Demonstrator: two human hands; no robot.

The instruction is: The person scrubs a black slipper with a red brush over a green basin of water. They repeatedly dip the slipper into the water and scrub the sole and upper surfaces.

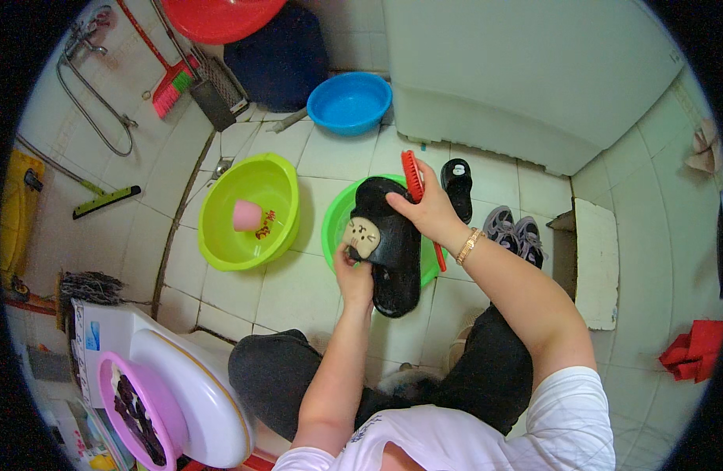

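Note:
A black slipper (400, 253) with a cream cat-face ornament (362, 237) on its strap is held up over a green basin (333, 221). My left hand (355, 277) grips the slipper at the strap's left edge, below the ornament. In my right hand (427, 206) is a red scrubbing brush (413, 175), its bristles pointing left, beside the slipper's upper end. My right thumb lies over the slipper; the brush's handle shows again below that hand. What the green basin holds is mostly hidden behind the slipper.
To the left stands a yellow-green basin (288, 194) with a pink cup (247, 215). A blue basin (350, 105) is farther back, near a white appliance (514, 76). Another black slipper (457, 188) and grey-black sneakers (516, 235) stand right. A pink basin (176, 412) rests on the toilet lid (205, 406).

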